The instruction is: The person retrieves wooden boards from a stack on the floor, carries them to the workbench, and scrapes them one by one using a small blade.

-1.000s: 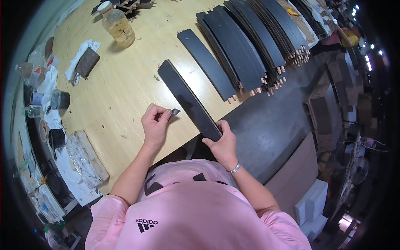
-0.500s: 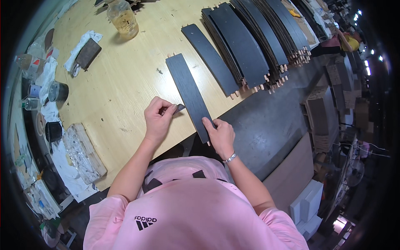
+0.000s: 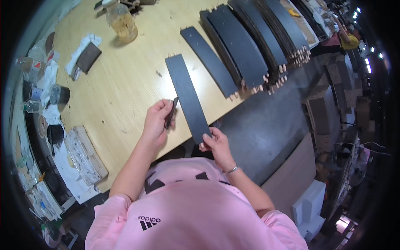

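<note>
My right hand [image 3: 216, 146] grips the near end of a dark, flat wooden board [image 3: 188, 100] with short dowels at its ends, the thumb lying on top. The board's far end extends over the table. Just left of its edge, my left hand [image 3: 159, 118] pinches a small dark folded piece [image 3: 171, 112] that looks like sandpaper, held up on edge. A second dark doweled board [image 3: 210, 62] lies flat to the right. Beyond it stand several stacks of the same boards [image 3: 239, 46], with pale dowels sticking out.
On the pale wooden table [image 3: 129, 79] are a jar of yellowish liquid [image 3: 121, 23] and a dark block [image 3: 88, 57] by a white cloth. Along the left side sit black cups [image 3: 59, 94] and a plastic-wrapped block [image 3: 85, 154]. Cartons [image 3: 323, 116] stand on the floor at right.
My right hand has shifted down to the board's near end. The dark folded piece in my left hand has turned from lying toward the board to standing upright beside it.
</note>
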Demonstrator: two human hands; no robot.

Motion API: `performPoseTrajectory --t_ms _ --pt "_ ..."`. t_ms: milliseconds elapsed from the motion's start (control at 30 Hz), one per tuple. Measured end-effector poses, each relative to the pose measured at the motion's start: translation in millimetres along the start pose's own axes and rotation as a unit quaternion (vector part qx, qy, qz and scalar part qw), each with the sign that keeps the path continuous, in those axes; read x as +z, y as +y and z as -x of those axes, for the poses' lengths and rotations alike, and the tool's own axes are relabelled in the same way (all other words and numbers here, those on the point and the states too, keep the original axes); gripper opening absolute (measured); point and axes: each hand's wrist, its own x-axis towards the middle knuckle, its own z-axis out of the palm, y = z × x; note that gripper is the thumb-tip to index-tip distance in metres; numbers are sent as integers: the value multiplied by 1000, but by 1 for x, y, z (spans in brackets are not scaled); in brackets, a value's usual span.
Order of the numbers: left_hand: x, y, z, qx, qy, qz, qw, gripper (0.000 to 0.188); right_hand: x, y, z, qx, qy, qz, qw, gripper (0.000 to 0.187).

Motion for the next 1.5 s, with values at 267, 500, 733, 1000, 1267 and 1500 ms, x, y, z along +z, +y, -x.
performPoseTrajectory --t_ms 267,500,733,1000,1267,1500 --pt "6 15 -7 12 -22 -131 991 17 -8 -5 3 29 17 43 998 16" --pt "14 44 -83 348 68 -525 774 15 -12 -4 7 38 14 25 999 14" --pt "27 53 -117 461 161 -639 594 5 -15 -5 10 54 7 18 998 15" --pt "41 -39 21 483 -120 -611 615 7 -37 2 20 59 -24 -46 997 31" --pt "40 -48 16 515 -111 -608 594 14 -52 -5 18 21 153 4 988 19" --pt "23 -16 30 436 -42 -534 723 9 -14 -20 10 -193 155 354 902 47"
